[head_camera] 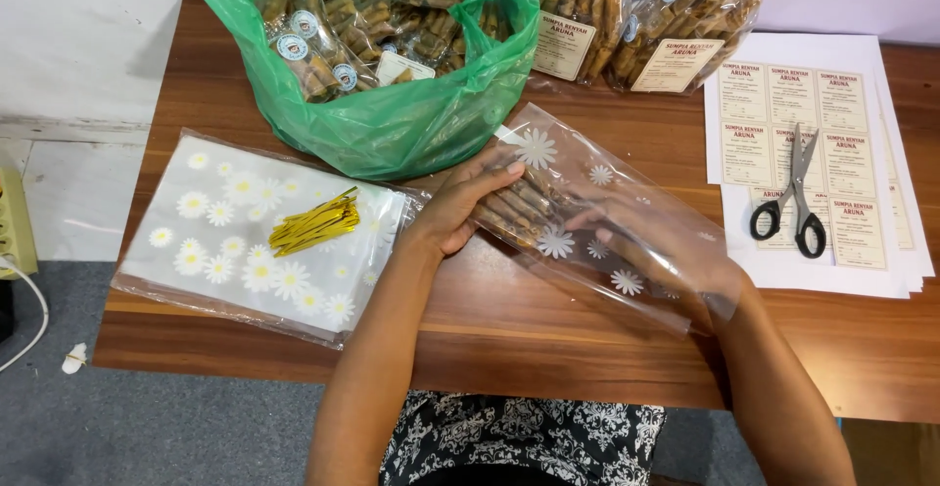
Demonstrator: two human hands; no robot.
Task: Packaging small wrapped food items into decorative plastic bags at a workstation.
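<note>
My left hand point(460, 207) cupped the clear daisy-printed plastic bag point(597, 214) from outside, fingers curled against brown rolled snack sticks point(514, 207) within — bag lay mid brown wooden table point(509, 334). My right hand point(641, 241) was inside it, fingers extended twd the sticks; grip unclear thru the plastic.

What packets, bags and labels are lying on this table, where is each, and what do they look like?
Clear daisy-print bag: table centre, held by left hand, right hand inside.
Stack of daisy bags: left, flat, gold twist ties on top.
Green plastic bag: top centre, full of snack packets.
Two labelled snack packets: top right, clear.
Label sheets: right, white, under black-handled scissors.
</note>
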